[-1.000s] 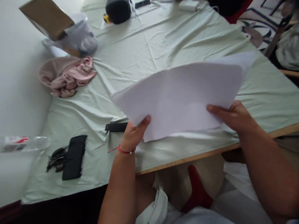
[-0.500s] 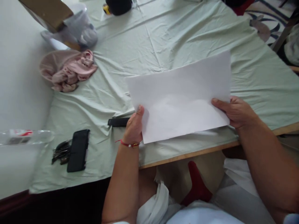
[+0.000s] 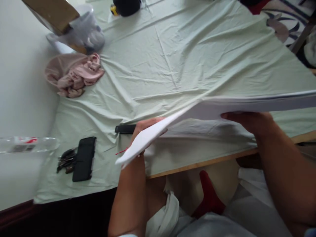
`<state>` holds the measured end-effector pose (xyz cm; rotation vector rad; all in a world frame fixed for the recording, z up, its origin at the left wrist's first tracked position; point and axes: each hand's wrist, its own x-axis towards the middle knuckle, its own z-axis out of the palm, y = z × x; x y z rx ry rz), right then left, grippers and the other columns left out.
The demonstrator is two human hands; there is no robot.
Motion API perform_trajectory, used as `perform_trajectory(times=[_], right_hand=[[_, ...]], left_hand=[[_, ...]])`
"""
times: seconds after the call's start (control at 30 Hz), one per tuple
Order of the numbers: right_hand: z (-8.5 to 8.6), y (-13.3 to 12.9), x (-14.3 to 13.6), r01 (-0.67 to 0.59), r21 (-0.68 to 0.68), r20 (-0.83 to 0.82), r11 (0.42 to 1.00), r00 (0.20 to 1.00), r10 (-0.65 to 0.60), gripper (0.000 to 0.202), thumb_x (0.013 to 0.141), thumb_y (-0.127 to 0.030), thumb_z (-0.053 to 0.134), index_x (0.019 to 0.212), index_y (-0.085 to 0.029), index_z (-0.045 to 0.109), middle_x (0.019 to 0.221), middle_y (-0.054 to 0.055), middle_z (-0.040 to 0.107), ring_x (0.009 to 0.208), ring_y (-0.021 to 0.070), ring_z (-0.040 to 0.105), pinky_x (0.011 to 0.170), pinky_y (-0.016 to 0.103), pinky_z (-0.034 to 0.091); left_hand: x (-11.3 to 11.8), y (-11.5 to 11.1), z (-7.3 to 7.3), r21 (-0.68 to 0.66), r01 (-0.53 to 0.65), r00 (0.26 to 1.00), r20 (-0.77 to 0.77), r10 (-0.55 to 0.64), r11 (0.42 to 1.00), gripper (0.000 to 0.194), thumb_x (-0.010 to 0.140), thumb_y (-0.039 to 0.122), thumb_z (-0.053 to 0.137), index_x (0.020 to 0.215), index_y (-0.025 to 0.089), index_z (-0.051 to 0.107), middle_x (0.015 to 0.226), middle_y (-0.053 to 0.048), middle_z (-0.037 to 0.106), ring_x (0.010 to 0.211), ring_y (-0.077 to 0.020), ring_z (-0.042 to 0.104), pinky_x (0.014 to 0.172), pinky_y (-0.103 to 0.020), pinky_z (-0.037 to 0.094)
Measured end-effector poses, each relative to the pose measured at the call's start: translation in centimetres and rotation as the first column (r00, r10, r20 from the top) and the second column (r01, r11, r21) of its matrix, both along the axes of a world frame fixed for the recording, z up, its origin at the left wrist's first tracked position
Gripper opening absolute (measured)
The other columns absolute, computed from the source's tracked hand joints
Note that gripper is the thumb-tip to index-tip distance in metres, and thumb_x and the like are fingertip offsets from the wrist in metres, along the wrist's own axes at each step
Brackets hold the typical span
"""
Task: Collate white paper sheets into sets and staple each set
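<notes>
White paper [image 3: 204, 107], seen nearly edge-on and bent, stretches from above my left wrist to the right edge of the view. My left hand [image 3: 149, 124] is closed on its left part, and the paper hides most of the fingers. On the right, the thumb of my right hand [image 3: 249, 120] lies along the near face of the paper, with the other fingers hidden behind it. Just left of my left hand, a flat black object [image 3: 125, 128] rests on the green cloth [image 3: 148, 62].
At the left lie a black phone [image 3: 84, 159], keys [image 3: 66, 160], a clear bottle [image 3: 29, 144] and a pink cloth [image 3: 76, 74]. Behind them are a plastic bag [image 3: 89, 34] and a cardboard box [image 3: 53, 14]. The wooden table edge [image 3: 202, 163] runs below my hands.
The paper has tilted from facing me to nearly edge-on and now reaches farther right. My left hand has turned and is partly covered by the paper; both hands still hold it.
</notes>
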<state>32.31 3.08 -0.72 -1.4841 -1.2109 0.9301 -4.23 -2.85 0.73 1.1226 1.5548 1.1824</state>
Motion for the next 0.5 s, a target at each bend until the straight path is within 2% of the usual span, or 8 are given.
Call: perform_trajectory(times=[0.07,0.17,0.23,0.3,0.4,0.5], right_hand=[[-0.3,0.1,0.2,-0.042,0.037,0.034,0.998,0.999,0.041,0.039,0.050,-0.037,0.101,0.076,-0.021,0.077,0.086,0.000,0.074,0.084,0.0213,0.071,0.084,0.039,0.064],[-0.4,0.4,0.3,-0.088,0.072,-0.032,0.994,0.995,0.090,0.037,0.052,-0.035,0.100,0.078,-0.022,0.078,0.092,0.001,0.076,0.090,0.0225,0.071,0.083,0.037,0.063],[-0.4,0.6,0.1,-0.143,0.008,-0.065,0.990,0.988,0.143,0.038,0.054,-0.030,0.100,0.084,-0.022,0.080,0.093,0.000,0.077,0.089,0.0209,0.071,0.080,0.034,0.062],[-0.2,0.8,0.0,-0.150,-0.017,-0.108,0.988,0.983,0.148,0.040,0.054,-0.027,0.100,0.089,-0.023,0.081,0.094,-0.001,0.077,0.088,0.0182,0.070,0.080,0.030,0.061],[0.1,0.7,0.0,-0.166,-0.019,-0.187,0.986,0.969,0.159,0.035,0.058,-0.027,0.099,0.089,-0.024,0.082,0.095,-0.002,0.077,0.088,0.0149,0.069,0.080,0.026,0.059],[0.4,0.3,0.0,-0.242,-0.113,-0.210,0.964,0.954,0.215,0.022,0.069,-0.034,0.095,0.083,-0.023,0.083,0.087,-0.001,0.076,0.076,0.0124,0.067,0.068,0.024,0.057]], left_hand=[[0.1,0.4,-0.4,0.040,0.040,0.994,-0.103,-0.036,0.998,0.036,0.061,0.035,0.096,0.089,0.022,0.078,0.085,-0.003,0.076,0.096,-0.0289,0.073,0.088,-0.039,0.062],[0.6,1.0,-1.0,0.108,0.118,0.983,-0.152,-0.101,0.987,0.039,0.065,0.049,0.092,0.090,0.022,0.078,0.088,-0.004,0.077,0.092,-0.0263,0.073,0.090,-0.041,0.062],[0.9,1.4,-1.4,0.102,0.156,0.973,-0.184,-0.135,0.982,0.035,0.068,0.050,0.091,0.083,0.021,0.077,0.085,-0.003,0.077,0.085,-0.0239,0.072,0.087,-0.039,0.062],[1.1,1.8,-1.6,0.104,0.140,0.975,-0.190,-0.119,0.985,0.033,0.070,0.048,0.091,0.082,0.021,0.077,0.086,-0.003,0.077,0.083,-0.0224,0.071,0.085,-0.037,0.062],[1.4,2.0,-1.5,0.146,0.069,0.995,-0.078,-0.058,0.987,0.036,0.073,0.047,0.090,0.094,0.019,0.079,0.097,-0.005,0.079,0.094,-0.0219,0.072,0.091,-0.034,0.061],[1.9,2.0,-1.2,0.085,0.046,0.993,0.102,-0.055,0.995,0.042,0.075,0.051,0.090,0.098,0.018,0.079,0.101,-0.008,0.080,0.094,-0.0215,0.073,0.087,-0.032,0.062]])
